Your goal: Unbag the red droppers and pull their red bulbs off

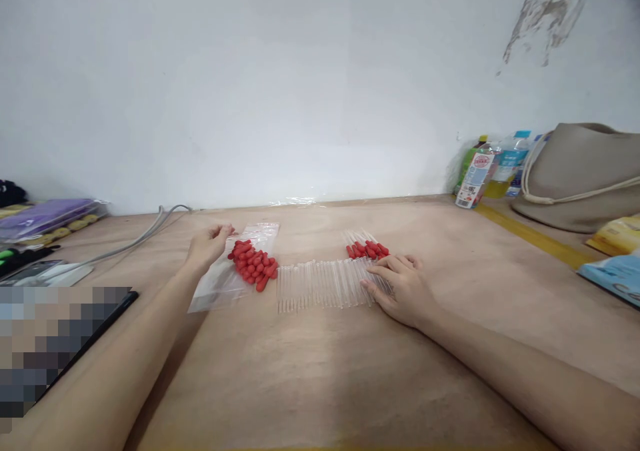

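A row of clear dropper tubes (320, 284) lies side by side on the wooden table, narrow tips toward me. My right hand (403, 287) rests over the row's right end, thumb and fingers spread and touching the tubes. To the left, a pile of red rubber bulbs (253, 263) sits on a clear plastic bag (220, 291). My left hand (210, 244) is raised over the bag's left side, fingertips pinched on a small red rubber bulb (231, 231), mostly hidden. Behind the row, at its right end, lie droppers with red bulbs (367, 249), their pale tips pointing to the wall.
Bottles (477, 174) and a grey-beige bag (585, 177) stand at the back right, near yellow tape (535, 237). Blue and yellow packets lie at the right edge. On the left are a grey cable (135, 241), purple packages (50, 217) and a dark-edged device with a pixelated face.
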